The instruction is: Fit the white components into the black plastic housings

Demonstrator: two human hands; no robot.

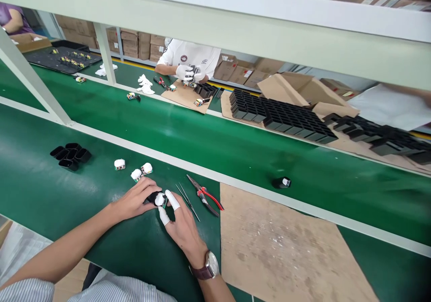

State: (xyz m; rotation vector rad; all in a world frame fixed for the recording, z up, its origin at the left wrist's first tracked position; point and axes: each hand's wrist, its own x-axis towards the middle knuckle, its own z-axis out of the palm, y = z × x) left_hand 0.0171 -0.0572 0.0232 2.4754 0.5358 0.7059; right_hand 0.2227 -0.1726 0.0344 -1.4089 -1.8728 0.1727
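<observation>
My left hand [136,199] is closed around a small black plastic case [152,198], lying on its side above the green bench. At its open end is a circuit board with a white cap [159,199]; how far inside it sits cannot be made out. Thumb and forefinger of my right hand [183,225], both in white finger cots, grip that board. Beyond my left hand lie three similar white-capped boards [119,164]. Tweezers [187,202] and red-handled long-nose pliers [204,194] rest just past my right hand.
Several black cases [70,155] stand grouped at left. A stained cardboard sheet [279,243] covers the bench at right. Across the green conveyor belt [202,133], holding a black case [282,183], a co-worker in white gloves [188,73] handles parts. A pale shelf beam [215,25] crosses overhead.
</observation>
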